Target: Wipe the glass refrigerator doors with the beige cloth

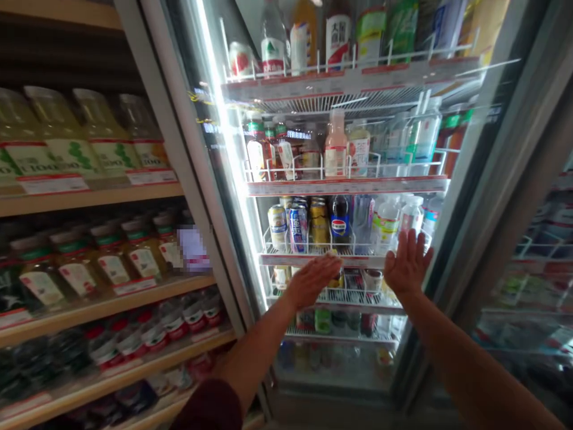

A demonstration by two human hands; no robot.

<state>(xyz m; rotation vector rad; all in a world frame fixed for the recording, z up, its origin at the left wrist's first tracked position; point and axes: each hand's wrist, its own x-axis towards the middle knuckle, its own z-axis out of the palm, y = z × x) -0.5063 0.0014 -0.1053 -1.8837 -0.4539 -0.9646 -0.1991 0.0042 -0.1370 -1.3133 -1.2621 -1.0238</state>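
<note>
The left hand [314, 276] is flat, its fingers straight and pressed together, angled inward; nothing shows in its grasp. The right hand [408, 263] is raised with its fingers upward and slightly spread, the thumb apart, also without anything visible in it. Both are before a lit drinks cooler [331, 409]. Reflections suggest glass across its front; whether either hand touches it, I cannot tell.

Just above the left fingertips, beyond them, stands a dark bottle [340, 226] with a blue label. Left of that, above the back of the same hand, are a gold can [319, 222], a blue can [298, 228] and a pale can [277, 224]. Directly beyond the right fingertips is a white-capped bottle [410, 216]; up and left of that hand is a bottle with a yellow-green label [387, 224]. The shelf strip [358, 261] runs between the hands.

If full, the bottles should be fairly heavy, with walls that give a little, best held around the body below the shoulder. The cans look rigid but thin-walled and dentable, better taken around the middle. Chilled surfaces could be slippery with damp.

Well left of the left hand, wooden shelves [111, 198] bear more bottles [107, 257].
</note>
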